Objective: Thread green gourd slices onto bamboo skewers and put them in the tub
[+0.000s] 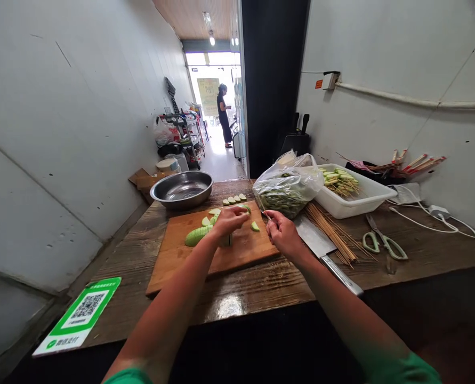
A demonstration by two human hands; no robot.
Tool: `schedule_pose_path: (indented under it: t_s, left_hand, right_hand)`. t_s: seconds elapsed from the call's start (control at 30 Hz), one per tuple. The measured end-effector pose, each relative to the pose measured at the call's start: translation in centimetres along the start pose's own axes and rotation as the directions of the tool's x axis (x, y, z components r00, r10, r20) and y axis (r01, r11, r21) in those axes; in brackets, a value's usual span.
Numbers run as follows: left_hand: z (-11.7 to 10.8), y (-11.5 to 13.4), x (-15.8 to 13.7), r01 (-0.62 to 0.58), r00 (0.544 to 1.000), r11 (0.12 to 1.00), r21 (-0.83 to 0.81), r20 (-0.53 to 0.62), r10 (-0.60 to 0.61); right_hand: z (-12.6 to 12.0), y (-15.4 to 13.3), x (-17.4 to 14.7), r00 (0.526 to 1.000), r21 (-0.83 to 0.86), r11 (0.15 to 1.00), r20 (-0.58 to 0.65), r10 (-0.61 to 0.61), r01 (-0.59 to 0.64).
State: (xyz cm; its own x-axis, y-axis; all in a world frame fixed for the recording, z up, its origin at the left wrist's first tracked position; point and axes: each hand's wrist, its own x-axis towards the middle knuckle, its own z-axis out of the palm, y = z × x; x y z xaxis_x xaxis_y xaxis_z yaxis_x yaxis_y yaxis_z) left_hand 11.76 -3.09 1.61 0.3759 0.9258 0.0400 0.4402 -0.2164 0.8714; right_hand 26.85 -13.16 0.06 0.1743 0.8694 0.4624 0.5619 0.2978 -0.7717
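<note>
On the wooden cutting board (177, 250), the fingers of my left hand (230, 220) pinch a green-edged zucchini slice (246, 208). My right hand (282, 232), at the board's right edge, is closed on a thin bamboo skewer, mostly hidden by the fingers. Below my left hand lies a sliced zucchini (197, 236), partly covered by the wrist. A single half-round slice (255, 226) rests between my hands. Several slices (234, 200) stand in a row at the board's far edge. Right of my right hand are a cleaver (315, 237) and loose bamboo skewers (333, 234).
A steel bowl (182, 190) stands behind the board. Back right are a plastic bag of green vegetables (287, 189) and a white tub (347, 207) with skewered slices. Scissors (385, 240) and a white cable (425, 213) lie right. A QR-code sign (81, 314) lies front left. A person (223, 114) stands far back.
</note>
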Motion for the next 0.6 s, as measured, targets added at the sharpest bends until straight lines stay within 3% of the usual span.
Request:
schedule_pose_path:
  t_s: [0.03, 0.1, 0.17, 0.23, 0.37, 0.6]
  left_hand:
    - [-0.8, -0.3, -0.3, 0.071, 0.997, 0.969, -0.238, -0.006, -0.074]
    - [-2.5, -1.1, -0.8, 0.165, 0.978, 0.766, -0.622, 0.005, -0.207]
    - [-4.1, -2.2, -1.3, 0.166, 0.961, 0.558, -0.813, 0.007, -0.277]
    - [-5.5, -3.3, -1.7, 0.106, 0.961, 0.458, -0.883, -0.027, -0.276]
    - [-7.0, -4.7, -2.0, -0.011, 0.962, 0.42, -0.907, -0.124, -0.243]
    - [-8.0, -5.2, -2.5, -0.096, 0.948, 0.406, -0.909, -0.208, -0.241]
  right_hand:
    - [0.8, -0.4, 0.7, 1.0, -0.036, 0.999, 0.004, -0.02, 0.02]
    - [2.5, -1.2, 1.5, 0.996, -0.097, 0.992, 0.023, -0.082, 0.084]
    - [4.4, -1.7, 1.7, 0.984, -0.116, 0.979, 0.072, -0.162, 0.17]
    - [6.0, -1.6, 1.2, 0.969, -0.1, 0.968, 0.116, -0.217, 0.229]
    - [7.9, -0.8, -0.5, 0.948, -0.064, 0.961, 0.194, -0.253, 0.27]
    - [7.2, -1.0, -1.9, 0.946, -0.117, 0.966, 0.263, -0.192, 0.229]
